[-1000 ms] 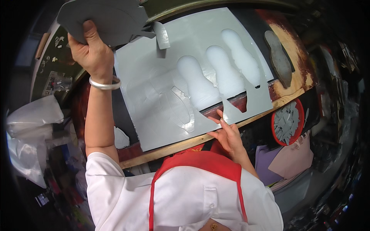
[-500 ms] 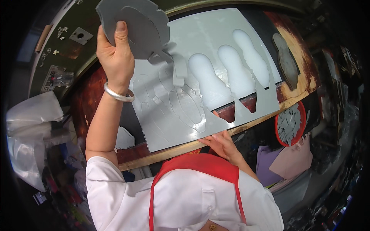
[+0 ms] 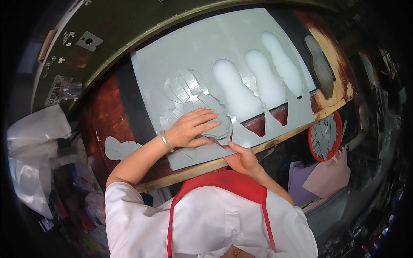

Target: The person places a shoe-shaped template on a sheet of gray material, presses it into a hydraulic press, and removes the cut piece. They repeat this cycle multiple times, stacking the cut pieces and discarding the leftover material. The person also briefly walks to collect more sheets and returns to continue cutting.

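Note:
A large grey sheet (image 3: 172,47) lies across the work table, with three sole-shaped openings showing white beneath. On its near left part rests a grey cut-out piece (image 3: 215,107), layered with others and partly covered. My left hand (image 3: 191,129), with a silver bangle at the wrist, lies flat over the cut-outs with its fingers stretched out. At the sheet's near edge my right hand (image 3: 243,160) pinches the rim, thumb on top beside the tip of the cut-outs. Its other fingers are mostly hidden beneath.
A dark sole-shaped cutting die (image 3: 319,66) lies at the table's right. Below it is a red basket (image 3: 340,131) of grey scraps. A loose grey cut-out (image 3: 121,148) lies by my left forearm. A green machine beam (image 3: 116,26) spans the far side. Plastic bags (image 3: 38,129) sit at left.
My left hand has come down from the upper left, where it held up grey cut-outs, onto the sheet. Grey layers now lie under it. The right hand's thumb has come over the sheet's edge.

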`<action>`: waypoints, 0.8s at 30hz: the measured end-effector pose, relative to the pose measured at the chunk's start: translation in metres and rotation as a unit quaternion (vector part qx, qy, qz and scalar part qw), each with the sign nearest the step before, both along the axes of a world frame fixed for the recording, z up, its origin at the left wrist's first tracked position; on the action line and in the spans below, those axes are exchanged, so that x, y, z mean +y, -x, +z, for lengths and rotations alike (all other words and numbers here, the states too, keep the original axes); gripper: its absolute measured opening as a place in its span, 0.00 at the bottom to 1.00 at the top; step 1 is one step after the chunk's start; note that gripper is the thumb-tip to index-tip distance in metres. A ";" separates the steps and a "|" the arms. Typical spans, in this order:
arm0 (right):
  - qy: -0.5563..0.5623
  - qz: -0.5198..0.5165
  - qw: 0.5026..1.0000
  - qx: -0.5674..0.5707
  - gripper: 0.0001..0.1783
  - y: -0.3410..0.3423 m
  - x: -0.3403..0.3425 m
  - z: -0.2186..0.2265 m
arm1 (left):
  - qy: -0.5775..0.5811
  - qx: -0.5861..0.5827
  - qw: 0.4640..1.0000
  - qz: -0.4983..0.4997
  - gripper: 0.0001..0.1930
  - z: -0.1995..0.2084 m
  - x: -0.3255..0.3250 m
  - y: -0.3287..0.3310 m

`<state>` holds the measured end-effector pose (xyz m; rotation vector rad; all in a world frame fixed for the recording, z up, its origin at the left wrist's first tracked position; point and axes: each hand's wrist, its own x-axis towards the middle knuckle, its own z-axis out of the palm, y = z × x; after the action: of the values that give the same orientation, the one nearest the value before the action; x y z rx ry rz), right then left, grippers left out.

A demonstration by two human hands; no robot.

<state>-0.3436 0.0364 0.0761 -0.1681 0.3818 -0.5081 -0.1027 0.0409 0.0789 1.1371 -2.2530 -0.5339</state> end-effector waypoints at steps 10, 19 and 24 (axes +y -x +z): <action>-0.001 0.015 0.988 0.153 0.33 0.011 0.003 0.005 | 0.261 0.299 0.787 0.473 0.10 0.101 -0.067 -0.071; 0.047 0.024 0.983 0.174 0.29 0.010 0.009 -0.003 | 0.436 0.129 0.794 0.404 0.15 0.183 -0.048 -0.139; 0.096 0.044 0.981 0.166 0.30 0.007 0.016 -0.003 | 0.471 0.169 0.793 0.348 0.14 0.178 -0.024 -0.151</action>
<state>-0.3505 0.0522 0.0733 -0.4580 0.6481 -0.4292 0.0483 0.0169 0.2574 1.0617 -1.2919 0.6011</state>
